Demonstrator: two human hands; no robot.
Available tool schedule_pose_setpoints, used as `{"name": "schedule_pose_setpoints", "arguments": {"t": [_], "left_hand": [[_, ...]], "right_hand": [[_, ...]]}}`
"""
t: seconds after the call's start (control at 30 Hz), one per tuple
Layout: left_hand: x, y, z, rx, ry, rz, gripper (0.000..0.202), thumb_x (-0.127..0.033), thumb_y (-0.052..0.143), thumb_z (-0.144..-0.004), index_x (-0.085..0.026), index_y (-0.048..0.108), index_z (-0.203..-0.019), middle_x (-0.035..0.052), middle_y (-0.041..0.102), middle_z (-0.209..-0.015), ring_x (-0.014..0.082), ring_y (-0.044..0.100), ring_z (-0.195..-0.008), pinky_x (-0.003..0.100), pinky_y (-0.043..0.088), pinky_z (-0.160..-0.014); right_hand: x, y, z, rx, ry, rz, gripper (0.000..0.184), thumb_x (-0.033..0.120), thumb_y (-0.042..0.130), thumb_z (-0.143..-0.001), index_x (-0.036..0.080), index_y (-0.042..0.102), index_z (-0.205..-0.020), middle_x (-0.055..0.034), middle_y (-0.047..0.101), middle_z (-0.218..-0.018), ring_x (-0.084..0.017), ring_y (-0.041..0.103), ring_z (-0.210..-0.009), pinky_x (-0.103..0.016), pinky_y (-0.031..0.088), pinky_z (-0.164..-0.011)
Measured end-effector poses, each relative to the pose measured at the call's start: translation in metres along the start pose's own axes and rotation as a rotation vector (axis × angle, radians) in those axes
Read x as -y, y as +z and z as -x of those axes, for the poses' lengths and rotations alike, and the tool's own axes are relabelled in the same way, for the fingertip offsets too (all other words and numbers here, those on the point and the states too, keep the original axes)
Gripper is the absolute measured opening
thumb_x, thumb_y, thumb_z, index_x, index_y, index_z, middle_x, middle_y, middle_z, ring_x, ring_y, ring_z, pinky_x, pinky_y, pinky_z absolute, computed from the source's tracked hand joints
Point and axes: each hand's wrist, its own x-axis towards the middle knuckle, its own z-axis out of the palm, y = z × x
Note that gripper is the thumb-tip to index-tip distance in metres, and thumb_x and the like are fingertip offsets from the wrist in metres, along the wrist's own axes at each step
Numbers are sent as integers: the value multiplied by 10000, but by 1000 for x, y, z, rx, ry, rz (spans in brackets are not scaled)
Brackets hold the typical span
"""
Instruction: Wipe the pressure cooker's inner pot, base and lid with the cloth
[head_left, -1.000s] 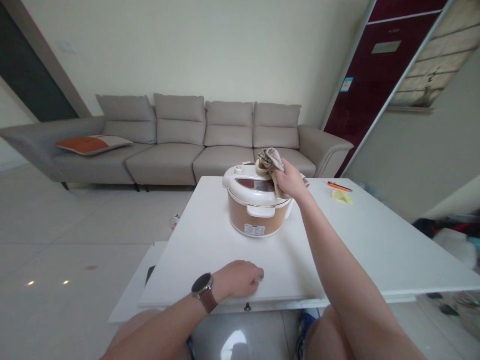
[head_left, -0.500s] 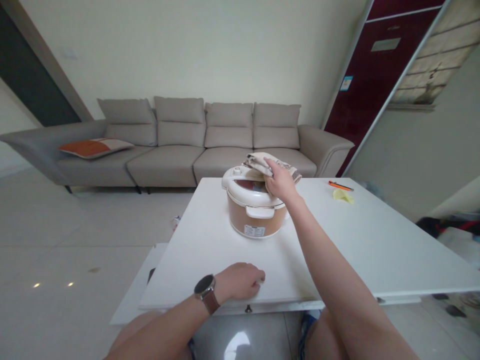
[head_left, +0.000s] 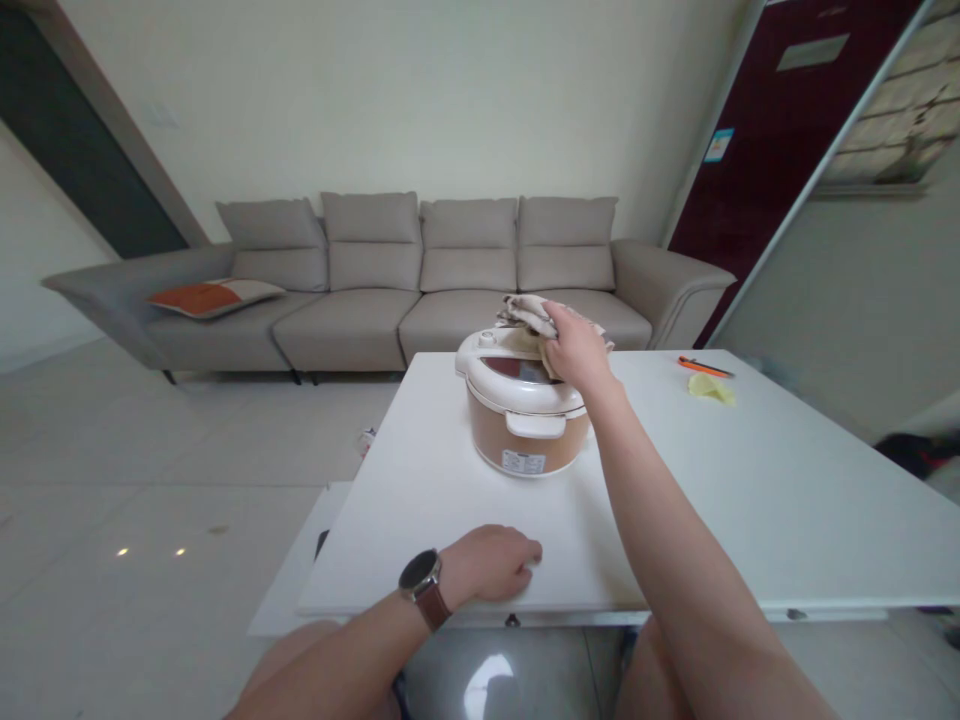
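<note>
A white-and-tan electric cooker (head_left: 529,440) with a domed lid and a side handle stands on the white table (head_left: 420,500). My right hand (head_left: 576,345) reaches over its top and grips a beige patterned cloth (head_left: 531,313), bunched against the far right part of the lid. Part of the cloth is hidden behind my fingers. Near the table's front edge, my left hand (head_left: 491,562) rests on the tabletop with its fingers curled in and nothing showing in them. A dark-faced watch is on that wrist.
An orange utility knife (head_left: 705,367) and a crumpled yellow piece (head_left: 711,388) lie at the table's far right. Beyond the table stands a long grey sofa (head_left: 450,312) with an orange-and-white cushion (head_left: 214,297). A small knob (head_left: 512,620) sticks out below the table's front edge.
My right hand has shifted slightly on the lid, and the cloth is more bunched under it. My head view has turned a little left. My left hand stays on the table.
</note>
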Motion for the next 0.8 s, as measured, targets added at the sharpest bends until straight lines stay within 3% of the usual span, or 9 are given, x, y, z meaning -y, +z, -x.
{"name": "schedule_pose_setpoints", "arguments": {"t": [0.07,0.2,0.37,0.6,0.8], "left_hand": [[-1,-2,0,-5,2,3,400,-249,511,-917,-226,720,-1257,125,785,-1166,307,746,-1067,415,561,-913],[-3,-3,2,2,12,-2,389,-238,512,-908,-219,727,-1232,134,788,-1131,311,751,-1039,411,567,-881],[-4,-1,2,4,3,-15,373,-236,515,-903,-226,734,-1206,134,788,-1115,316,751,-1029,411,572,-856],[-7,-2,3,10,14,-12,377,-226,505,-900,-231,737,-1196,124,787,-1128,307,745,-1045,404,563,-876],[-8,-11,4,-33,-20,21,374,-207,507,-897,-237,746,-1183,128,790,-1115,311,746,-1018,403,557,-858]], "right_hand": [[-1,1,-1,-15,42,11,544,124,458,-833,181,619,-1350,-168,720,-1281,-347,628,-1129,-421,488,-921],[3,-3,-1,91,-103,71,569,102,494,-803,206,630,-1345,-147,708,-1320,-358,617,-1179,-432,486,-937],[13,-14,4,108,-73,150,520,103,486,-835,221,628,-1321,-145,708,-1293,-350,627,-1146,-391,485,-857],[34,-26,27,276,-320,230,383,96,537,-864,253,652,-1193,-84,722,-1295,-320,507,-1411,-356,505,-851],[37,-27,55,369,-415,160,450,43,538,-841,237,657,-1229,-73,716,-1339,-300,495,-1467,-387,503,-1008]]}}
